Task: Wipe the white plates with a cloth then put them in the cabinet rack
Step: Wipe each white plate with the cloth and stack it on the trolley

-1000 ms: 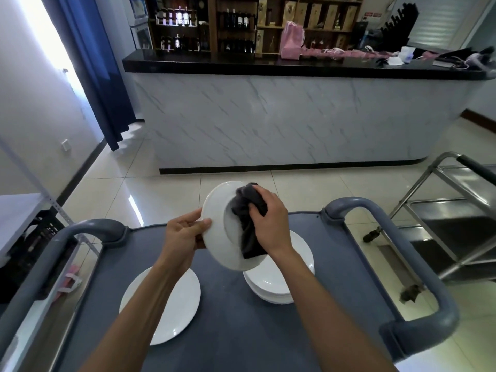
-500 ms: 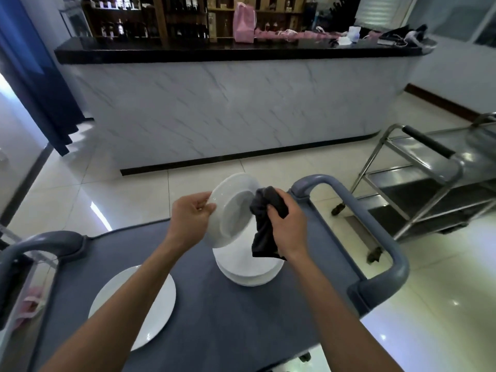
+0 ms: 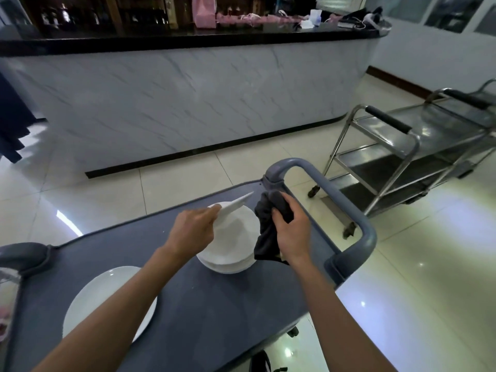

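Held plate: white, round, glossy, seen almost edge-on; its thin rim runs as a line from lower left up to upper right, tilted, above the plate stack. Left hand: closed on the plate's lower-left edge, fingers curled, thumb side uppermost. Right hand: closed in a fist round a cloth, apart from the held plate, just to its right. Cloth: dark grey, soft, bunched at the top over the knuckles, the rest hanging limp down to the right edge of the stack. Plate stack: several white round plates nested flat, smooth and shiny, resting on the cart top. Cart top: flat, matt blue-grey, with raised rim; a rounded grey tubular handle arches at its right end and another grey handle end shows at far left. Single plate: white, round, lying flat on the cart top near left, partly covered by the left forearm. Beyond: glossy pale floor tiles; a long bench with white marbled front and black top; a steel trolley with shelves, black grips and castors at right, well apart from the cart.
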The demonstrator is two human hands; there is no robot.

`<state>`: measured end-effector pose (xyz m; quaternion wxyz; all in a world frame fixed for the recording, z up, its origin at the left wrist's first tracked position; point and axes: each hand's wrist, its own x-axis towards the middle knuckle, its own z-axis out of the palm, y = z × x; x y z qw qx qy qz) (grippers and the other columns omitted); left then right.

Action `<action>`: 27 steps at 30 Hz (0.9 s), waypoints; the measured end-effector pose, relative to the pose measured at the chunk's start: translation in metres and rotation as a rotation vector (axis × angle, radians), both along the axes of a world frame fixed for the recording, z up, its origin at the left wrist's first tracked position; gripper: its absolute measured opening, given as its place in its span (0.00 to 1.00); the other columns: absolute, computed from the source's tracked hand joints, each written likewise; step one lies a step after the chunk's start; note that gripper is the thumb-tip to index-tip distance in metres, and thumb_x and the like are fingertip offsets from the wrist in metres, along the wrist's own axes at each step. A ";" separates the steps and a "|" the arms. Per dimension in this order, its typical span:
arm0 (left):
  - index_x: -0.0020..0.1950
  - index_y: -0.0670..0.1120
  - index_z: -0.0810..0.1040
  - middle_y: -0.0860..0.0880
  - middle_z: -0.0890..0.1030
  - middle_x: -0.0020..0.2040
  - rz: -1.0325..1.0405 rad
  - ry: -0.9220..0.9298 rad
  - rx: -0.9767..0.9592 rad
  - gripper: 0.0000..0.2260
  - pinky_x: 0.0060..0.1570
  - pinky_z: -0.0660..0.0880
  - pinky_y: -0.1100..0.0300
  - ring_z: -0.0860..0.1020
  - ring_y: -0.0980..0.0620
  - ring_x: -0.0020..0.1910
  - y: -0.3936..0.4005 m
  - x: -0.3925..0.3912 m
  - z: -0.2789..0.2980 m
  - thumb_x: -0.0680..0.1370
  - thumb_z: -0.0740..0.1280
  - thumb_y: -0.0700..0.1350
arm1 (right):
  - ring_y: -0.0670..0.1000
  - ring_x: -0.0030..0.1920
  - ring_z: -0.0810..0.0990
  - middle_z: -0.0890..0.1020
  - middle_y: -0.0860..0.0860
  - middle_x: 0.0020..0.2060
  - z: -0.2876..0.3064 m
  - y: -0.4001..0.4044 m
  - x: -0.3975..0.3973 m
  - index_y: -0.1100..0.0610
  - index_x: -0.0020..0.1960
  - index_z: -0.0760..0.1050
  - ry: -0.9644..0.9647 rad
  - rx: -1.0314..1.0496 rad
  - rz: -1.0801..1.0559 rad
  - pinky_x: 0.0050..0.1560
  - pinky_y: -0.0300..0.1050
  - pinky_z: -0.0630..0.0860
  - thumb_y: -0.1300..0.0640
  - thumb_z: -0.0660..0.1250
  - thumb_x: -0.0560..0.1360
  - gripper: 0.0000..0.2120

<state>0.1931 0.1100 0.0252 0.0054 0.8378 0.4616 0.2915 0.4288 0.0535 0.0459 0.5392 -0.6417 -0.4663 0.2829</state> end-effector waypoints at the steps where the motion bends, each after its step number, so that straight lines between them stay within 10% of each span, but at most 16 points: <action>1: 0.54 0.48 0.78 0.48 0.81 0.35 -0.001 0.028 0.011 0.14 0.24 0.76 0.51 0.76 0.42 0.27 -0.001 0.002 -0.003 0.72 0.64 0.36 | 0.30 0.59 0.75 0.79 0.33 0.57 -0.001 -0.002 0.000 0.45 0.67 0.77 0.002 0.001 -0.003 0.57 0.24 0.69 0.59 0.69 0.80 0.18; 27: 0.46 0.51 0.82 0.56 0.83 0.45 -0.154 0.186 -0.067 0.06 0.39 0.77 0.57 0.81 0.47 0.46 -0.055 0.001 -0.086 0.73 0.68 0.41 | 0.31 0.56 0.75 0.80 0.38 0.57 -0.048 -0.050 -0.028 0.47 0.68 0.77 -0.084 -0.099 -0.032 0.56 0.24 0.69 0.58 0.69 0.80 0.18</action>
